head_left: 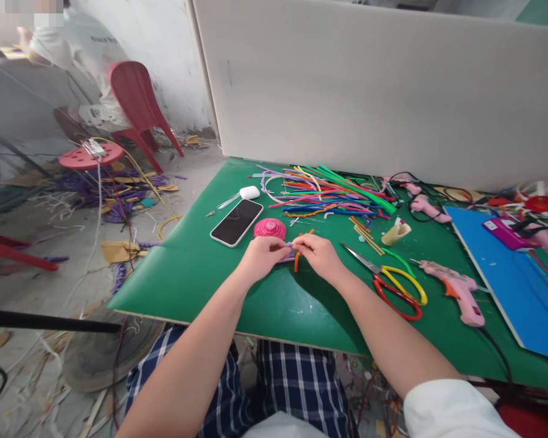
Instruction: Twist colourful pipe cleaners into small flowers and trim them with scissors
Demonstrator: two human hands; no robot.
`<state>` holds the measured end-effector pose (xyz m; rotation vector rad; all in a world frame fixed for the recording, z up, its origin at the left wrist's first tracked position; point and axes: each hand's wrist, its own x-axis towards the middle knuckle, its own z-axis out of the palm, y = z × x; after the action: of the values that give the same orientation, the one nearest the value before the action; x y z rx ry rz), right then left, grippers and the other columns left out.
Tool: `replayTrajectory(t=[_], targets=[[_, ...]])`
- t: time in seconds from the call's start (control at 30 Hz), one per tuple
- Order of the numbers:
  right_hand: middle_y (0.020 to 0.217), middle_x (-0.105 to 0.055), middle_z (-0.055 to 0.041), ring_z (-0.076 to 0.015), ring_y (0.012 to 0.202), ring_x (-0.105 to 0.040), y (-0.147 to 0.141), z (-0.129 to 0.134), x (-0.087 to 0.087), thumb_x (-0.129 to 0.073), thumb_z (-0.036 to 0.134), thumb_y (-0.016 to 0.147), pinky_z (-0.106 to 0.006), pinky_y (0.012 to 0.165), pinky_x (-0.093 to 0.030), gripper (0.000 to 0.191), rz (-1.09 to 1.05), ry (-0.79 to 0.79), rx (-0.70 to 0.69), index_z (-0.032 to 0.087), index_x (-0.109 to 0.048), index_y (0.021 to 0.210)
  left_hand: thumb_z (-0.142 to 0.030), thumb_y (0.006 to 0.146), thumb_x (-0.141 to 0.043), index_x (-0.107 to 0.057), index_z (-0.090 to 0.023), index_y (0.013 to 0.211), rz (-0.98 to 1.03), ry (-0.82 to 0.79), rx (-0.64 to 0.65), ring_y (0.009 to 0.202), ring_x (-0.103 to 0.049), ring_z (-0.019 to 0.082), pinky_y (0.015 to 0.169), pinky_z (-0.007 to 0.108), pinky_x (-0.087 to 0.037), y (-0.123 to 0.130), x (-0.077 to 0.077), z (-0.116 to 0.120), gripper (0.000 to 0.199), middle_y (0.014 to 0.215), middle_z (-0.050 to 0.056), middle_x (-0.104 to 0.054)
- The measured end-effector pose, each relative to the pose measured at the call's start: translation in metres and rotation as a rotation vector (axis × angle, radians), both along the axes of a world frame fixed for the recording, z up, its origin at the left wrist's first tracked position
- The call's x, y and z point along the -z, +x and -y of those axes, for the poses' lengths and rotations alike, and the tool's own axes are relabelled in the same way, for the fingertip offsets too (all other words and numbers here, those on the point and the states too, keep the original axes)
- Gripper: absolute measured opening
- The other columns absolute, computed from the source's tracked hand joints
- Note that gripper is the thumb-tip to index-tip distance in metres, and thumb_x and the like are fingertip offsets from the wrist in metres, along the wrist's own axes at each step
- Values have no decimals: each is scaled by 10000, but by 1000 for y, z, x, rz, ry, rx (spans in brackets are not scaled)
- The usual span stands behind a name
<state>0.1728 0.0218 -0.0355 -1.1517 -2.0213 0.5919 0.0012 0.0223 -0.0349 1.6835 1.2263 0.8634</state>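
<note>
My left hand (265, 254) and my right hand (318, 252) meet above the green table, fingertips pinched together on a small purple pipe cleaner (290, 245). Part of the purple piece shows below my left fingers; the rest is covered by them. An orange pipe cleaner (296, 263) hangs or lies just under my right fingertips; whether that hand grips it too is unclear. Directly behind my left hand sits a pink coiled disc (270, 229), seemingly wound from pipe cleaner. A phone with a dark screen (237, 222) lies to its left.
A pile of coloured pipe cleaners (329, 191) spreads along the back of the green table (187, 267). To the right lie scissors (383, 274), a pink glue gun (459, 289) and a blue board (497, 267). A white earbud case (249, 192) rests behind the phone. Another person sits at far left.
</note>
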Motion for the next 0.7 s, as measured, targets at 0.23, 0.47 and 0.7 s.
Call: replayTrajectory(t=[0.23,0.47,0.7], targets=[[686,-599,9,-143,655,-573,-5,2,-4,-552,369,772,-294,642,-511,179,-316,-342,13,201,-612,761,-393,678,-627,-662,-137,714,213,-113,9,551,-513,113,541,231,-375,2,-6,3,261,590,0,-592],[630,-567,16,-133,601,-555,-11,4,-3,-568,416,758,-291,629,-490,227,-393,-329,49,192,-583,729,-355,646,-668,-680,-130,706,313,-160,-74,556,-505,101,551,226,-377,7,-12,7,233,580,-7,-597],[674,-620,-5,-147,637,-588,-15,5,-2,-605,410,722,-304,643,-505,225,-473,-365,131,186,-617,737,-378,646,-654,-634,-132,651,307,-134,-99,554,-486,101,548,228,-369,8,-10,5,246,567,-12,-567]])
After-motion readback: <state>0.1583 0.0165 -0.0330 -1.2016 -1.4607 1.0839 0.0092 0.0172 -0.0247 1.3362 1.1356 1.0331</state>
